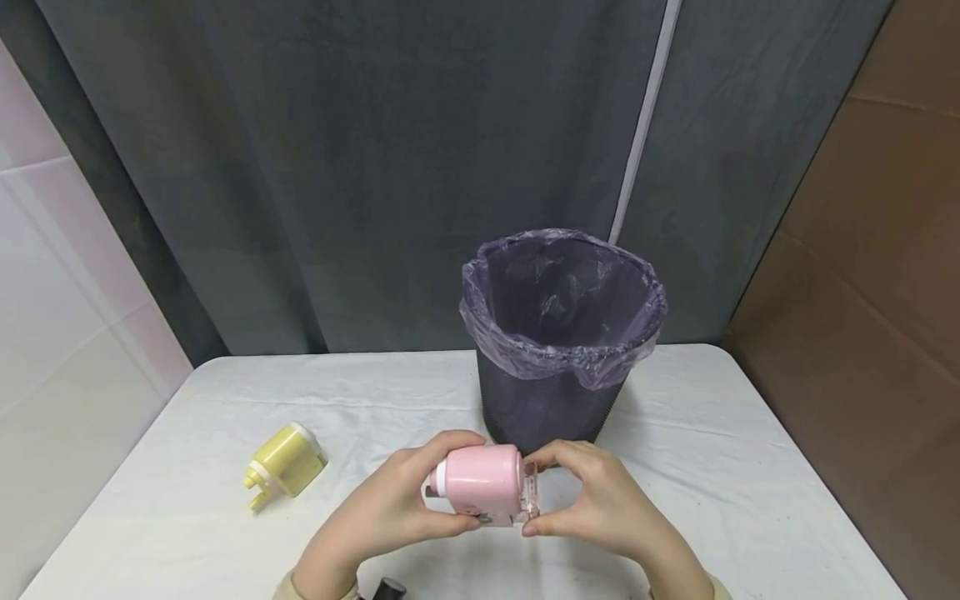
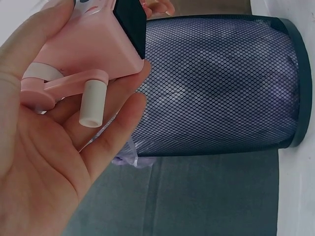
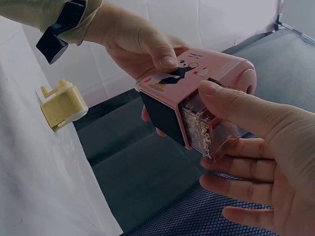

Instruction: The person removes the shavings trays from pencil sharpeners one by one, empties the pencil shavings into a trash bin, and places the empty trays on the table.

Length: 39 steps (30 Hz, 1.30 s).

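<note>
A pink crank pencil sharpener (image 1: 483, 479) is held in the air by both hands, just in front of the bin. My left hand (image 1: 408, 504) grips its body, thumb on the side with the panda print. Its crank with a white knob (image 2: 92, 103) points toward the left palm. My right hand (image 1: 592, 500) pinches the clear shavings drawer (image 3: 206, 135) between thumb and fingers. The drawer is partly pulled out of the body, and shavings show inside it. In the right wrist view the sharpener's dark base (image 3: 162, 118) is turned toward the camera.
A black mesh bin (image 1: 551, 400) lined with a purple plastic bag (image 1: 487, 329) stands at the back of the white-covered table (image 1: 735, 467). A yellow crank sharpener (image 1: 288, 458) lies on the left. Grey curtain behind, brown panel on the right.
</note>
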Each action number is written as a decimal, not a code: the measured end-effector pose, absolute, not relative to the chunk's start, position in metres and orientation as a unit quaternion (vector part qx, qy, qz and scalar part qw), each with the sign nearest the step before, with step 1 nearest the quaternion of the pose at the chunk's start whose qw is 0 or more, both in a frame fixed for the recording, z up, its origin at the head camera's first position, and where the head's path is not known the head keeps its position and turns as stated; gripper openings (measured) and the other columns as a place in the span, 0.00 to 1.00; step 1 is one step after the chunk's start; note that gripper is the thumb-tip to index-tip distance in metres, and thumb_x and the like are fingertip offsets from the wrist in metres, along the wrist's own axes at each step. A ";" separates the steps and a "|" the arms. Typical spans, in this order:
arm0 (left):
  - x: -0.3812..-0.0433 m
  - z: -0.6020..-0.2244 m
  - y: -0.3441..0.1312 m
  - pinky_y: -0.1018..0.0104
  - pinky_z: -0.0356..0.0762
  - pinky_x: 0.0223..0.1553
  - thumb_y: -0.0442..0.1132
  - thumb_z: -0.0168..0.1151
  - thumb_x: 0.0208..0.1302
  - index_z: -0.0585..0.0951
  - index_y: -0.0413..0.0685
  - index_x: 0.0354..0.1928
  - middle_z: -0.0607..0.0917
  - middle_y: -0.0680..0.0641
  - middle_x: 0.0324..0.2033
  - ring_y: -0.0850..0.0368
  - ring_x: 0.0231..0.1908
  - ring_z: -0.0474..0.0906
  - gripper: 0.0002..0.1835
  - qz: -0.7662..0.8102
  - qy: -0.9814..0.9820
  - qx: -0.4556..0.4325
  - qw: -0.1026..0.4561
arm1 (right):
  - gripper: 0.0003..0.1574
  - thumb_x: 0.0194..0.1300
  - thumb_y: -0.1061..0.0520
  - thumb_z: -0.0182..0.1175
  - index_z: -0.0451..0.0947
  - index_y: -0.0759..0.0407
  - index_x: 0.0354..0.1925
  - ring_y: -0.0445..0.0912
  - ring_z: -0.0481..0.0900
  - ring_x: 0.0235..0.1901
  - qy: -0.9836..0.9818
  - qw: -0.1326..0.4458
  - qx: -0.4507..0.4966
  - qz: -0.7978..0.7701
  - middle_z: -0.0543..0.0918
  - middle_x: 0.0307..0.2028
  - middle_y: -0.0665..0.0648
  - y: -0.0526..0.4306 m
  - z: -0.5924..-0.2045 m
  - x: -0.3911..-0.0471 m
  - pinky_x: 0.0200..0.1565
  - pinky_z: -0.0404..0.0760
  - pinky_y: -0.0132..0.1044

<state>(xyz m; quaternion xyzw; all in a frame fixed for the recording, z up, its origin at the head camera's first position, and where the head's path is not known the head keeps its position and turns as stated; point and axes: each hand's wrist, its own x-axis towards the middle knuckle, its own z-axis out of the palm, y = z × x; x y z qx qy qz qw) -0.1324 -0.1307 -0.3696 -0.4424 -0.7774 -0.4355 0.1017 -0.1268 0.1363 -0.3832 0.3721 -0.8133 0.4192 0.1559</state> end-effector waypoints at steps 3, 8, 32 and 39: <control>-0.133 -0.370 -0.131 0.64 0.77 0.40 0.37 0.80 0.42 0.71 0.50 0.58 0.83 0.55 0.43 0.62 0.38 0.79 0.39 -0.437 -0.777 -0.442 0.102 | 0.34 0.38 0.43 0.79 0.80 0.49 0.45 0.40 0.80 0.41 -0.811 0.157 0.376 0.419 0.82 0.41 0.41 0.136 -0.383 -0.127 0.43 0.78 0.39; -0.132 -0.367 -0.136 0.65 0.77 0.39 0.37 0.79 0.42 0.71 0.52 0.58 0.83 0.57 0.41 0.64 0.36 0.78 0.38 -0.426 -0.790 -0.426 0.112 | 0.34 0.39 0.44 0.79 0.80 0.50 0.45 0.40 0.80 0.42 -0.818 0.140 0.359 0.428 0.82 0.41 0.42 0.141 -0.380 -0.127 0.45 0.78 0.41; -0.139 -0.368 -0.151 0.66 0.77 0.36 0.34 0.78 0.42 0.72 0.57 0.56 0.82 0.60 0.39 0.65 0.33 0.77 0.36 -0.411 -0.819 -0.382 0.120 | 0.34 0.38 0.50 0.79 0.79 0.52 0.46 0.43 0.79 0.41 -0.807 0.174 0.341 0.450 0.83 0.41 0.48 0.164 -0.372 -0.130 0.48 0.75 0.35; -0.141 -0.374 -0.154 0.65 0.76 0.36 0.35 0.79 0.42 0.72 0.58 0.55 0.82 0.61 0.38 0.65 0.33 0.77 0.36 -0.420 -0.826 -0.365 0.091 | 0.34 0.37 0.52 0.80 0.79 0.52 0.46 0.43 0.79 0.41 -0.807 0.178 0.332 0.456 0.84 0.41 0.49 0.168 -0.369 -0.129 0.51 0.72 0.32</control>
